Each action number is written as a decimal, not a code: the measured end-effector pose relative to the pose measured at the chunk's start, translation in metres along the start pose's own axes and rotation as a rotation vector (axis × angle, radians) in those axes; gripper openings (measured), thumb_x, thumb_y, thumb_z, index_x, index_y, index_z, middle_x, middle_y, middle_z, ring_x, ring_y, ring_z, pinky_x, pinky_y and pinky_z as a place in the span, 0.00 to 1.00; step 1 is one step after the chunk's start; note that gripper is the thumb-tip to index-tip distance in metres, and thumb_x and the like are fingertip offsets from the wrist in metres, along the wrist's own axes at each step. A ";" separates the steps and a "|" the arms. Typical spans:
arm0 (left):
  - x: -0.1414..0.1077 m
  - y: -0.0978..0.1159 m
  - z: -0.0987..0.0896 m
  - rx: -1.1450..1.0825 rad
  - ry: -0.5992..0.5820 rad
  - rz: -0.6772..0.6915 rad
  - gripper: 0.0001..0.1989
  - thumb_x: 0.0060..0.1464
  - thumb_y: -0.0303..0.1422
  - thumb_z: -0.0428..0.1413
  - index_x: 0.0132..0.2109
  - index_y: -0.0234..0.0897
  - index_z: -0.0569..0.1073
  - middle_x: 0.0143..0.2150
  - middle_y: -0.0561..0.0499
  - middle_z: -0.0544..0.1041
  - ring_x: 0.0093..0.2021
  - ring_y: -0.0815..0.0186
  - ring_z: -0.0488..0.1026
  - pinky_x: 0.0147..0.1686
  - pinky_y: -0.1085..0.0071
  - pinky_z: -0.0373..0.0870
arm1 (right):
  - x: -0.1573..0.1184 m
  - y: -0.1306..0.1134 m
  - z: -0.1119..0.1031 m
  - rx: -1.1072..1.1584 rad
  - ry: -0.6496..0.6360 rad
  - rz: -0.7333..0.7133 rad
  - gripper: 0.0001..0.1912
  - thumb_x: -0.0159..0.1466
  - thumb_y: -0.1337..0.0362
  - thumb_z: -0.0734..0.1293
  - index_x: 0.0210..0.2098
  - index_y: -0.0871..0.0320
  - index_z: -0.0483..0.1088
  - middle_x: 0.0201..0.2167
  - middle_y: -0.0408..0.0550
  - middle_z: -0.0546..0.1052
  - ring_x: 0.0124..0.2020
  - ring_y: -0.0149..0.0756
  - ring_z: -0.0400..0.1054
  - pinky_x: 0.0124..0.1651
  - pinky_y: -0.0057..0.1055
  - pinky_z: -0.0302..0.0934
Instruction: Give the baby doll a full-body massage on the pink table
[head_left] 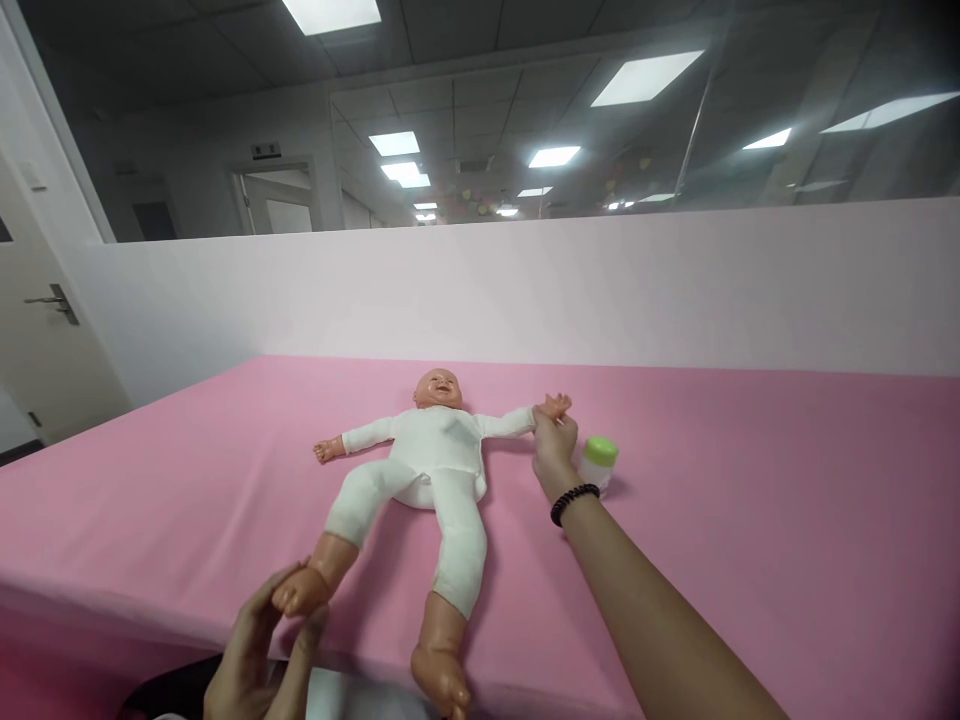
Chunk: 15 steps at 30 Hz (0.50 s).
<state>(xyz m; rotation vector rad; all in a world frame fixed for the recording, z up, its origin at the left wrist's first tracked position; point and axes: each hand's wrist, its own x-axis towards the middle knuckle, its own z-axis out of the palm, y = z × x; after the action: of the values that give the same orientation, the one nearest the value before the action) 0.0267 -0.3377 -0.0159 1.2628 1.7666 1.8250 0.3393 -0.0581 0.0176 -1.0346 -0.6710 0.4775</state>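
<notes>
A baby doll (439, 460) in a white bodysuit lies on its back on a pink-covered table (750, 500), its vinyl head at the far side and its arms spread. My left hand (259, 640) is at the near table edge, with its fingers around the doll's foot (300, 590) on the left of the view. My right hand (555, 445) grips the doll's outstretched hand and wrist. Just beyond it stands a baby bottle (598, 465) with a green cap. A black bead bracelet (574, 504) circles my right wrist.
A low white wall (525, 290) runs along the table's far side, with a glass partition (525, 130) above it. A white door (45, 290) stands at the left. Dark and white fabric (360, 695) shows below the near table edge.
</notes>
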 end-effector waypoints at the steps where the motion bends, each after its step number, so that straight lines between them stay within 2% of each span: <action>1: 0.010 0.009 0.005 -0.035 0.013 0.038 0.26 0.51 0.50 0.62 0.52 0.41 0.73 0.55 0.46 0.77 0.57 0.52 0.73 0.59 0.58 0.70 | -0.008 -0.014 0.005 -0.013 -0.034 -0.038 0.27 0.55 0.60 0.69 0.54 0.61 0.68 0.54 0.58 0.74 0.52 0.43 0.71 0.55 0.41 0.67; 4: 0.046 0.039 0.031 -0.117 0.024 0.177 0.23 0.55 0.46 0.62 0.54 0.41 0.72 0.56 0.45 0.76 0.56 0.55 0.73 0.58 0.59 0.70 | -0.038 -0.045 0.016 -0.058 -0.277 -0.300 0.27 0.57 0.58 0.71 0.54 0.59 0.67 0.53 0.57 0.75 0.50 0.43 0.71 0.51 0.41 0.69; 7: 0.075 0.058 0.069 -0.075 -0.137 0.314 0.17 0.58 0.41 0.59 0.53 0.41 0.72 0.52 0.45 0.77 0.53 0.56 0.75 0.55 0.58 0.72 | -0.067 -0.050 0.020 -0.199 -0.652 -0.676 0.18 0.62 0.64 0.67 0.52 0.56 0.70 0.50 0.53 0.76 0.51 0.44 0.70 0.54 0.45 0.67; 9: 0.087 0.062 0.092 -0.022 -0.258 0.378 0.13 0.58 0.38 0.58 0.50 0.39 0.72 0.48 0.45 0.78 0.50 0.57 0.76 0.53 0.58 0.73 | -0.081 -0.043 0.021 -0.320 -0.823 -0.836 0.18 0.63 0.69 0.64 0.53 0.55 0.70 0.49 0.53 0.77 0.52 0.46 0.70 0.56 0.48 0.65; 11: 0.090 0.061 0.104 0.004 -0.317 0.403 0.12 0.58 0.36 0.57 0.48 0.39 0.71 0.46 0.46 0.79 0.48 0.57 0.76 0.51 0.58 0.73 | -0.085 -0.037 0.020 -0.379 -0.882 -0.896 0.19 0.64 0.70 0.63 0.54 0.55 0.70 0.50 0.53 0.77 0.52 0.46 0.69 0.56 0.49 0.65; 12: 0.088 0.059 0.104 0.009 -0.316 0.400 0.12 0.59 0.36 0.57 0.48 0.39 0.71 0.46 0.46 0.79 0.48 0.57 0.76 0.51 0.58 0.73 | -0.084 -0.035 0.020 -0.380 -0.865 -0.895 0.19 0.64 0.70 0.63 0.54 0.55 0.70 0.50 0.53 0.77 0.52 0.46 0.69 0.56 0.48 0.64; 13: 0.084 0.057 0.099 0.016 -0.298 0.391 0.12 0.59 0.37 0.56 0.49 0.40 0.71 0.47 0.46 0.78 0.49 0.57 0.76 0.51 0.59 0.73 | -0.081 -0.034 0.020 -0.367 -0.825 -0.876 0.19 0.64 0.68 0.64 0.54 0.55 0.70 0.50 0.53 0.77 0.51 0.46 0.69 0.56 0.48 0.65; 15: 0.070 0.051 0.079 0.034 -0.216 0.360 0.14 0.60 0.40 0.56 0.51 0.43 0.71 0.49 0.48 0.78 0.51 0.58 0.76 0.51 0.60 0.73 | -0.070 -0.036 0.019 -0.302 -0.684 -0.773 0.18 0.63 0.64 0.67 0.53 0.56 0.70 0.49 0.53 0.77 0.50 0.45 0.70 0.54 0.45 0.66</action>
<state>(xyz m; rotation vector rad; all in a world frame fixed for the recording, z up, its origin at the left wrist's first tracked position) 0.0643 -0.2449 0.0455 1.8131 1.5367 1.7552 0.2779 -0.1078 0.0369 -0.7899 -1.7083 0.0268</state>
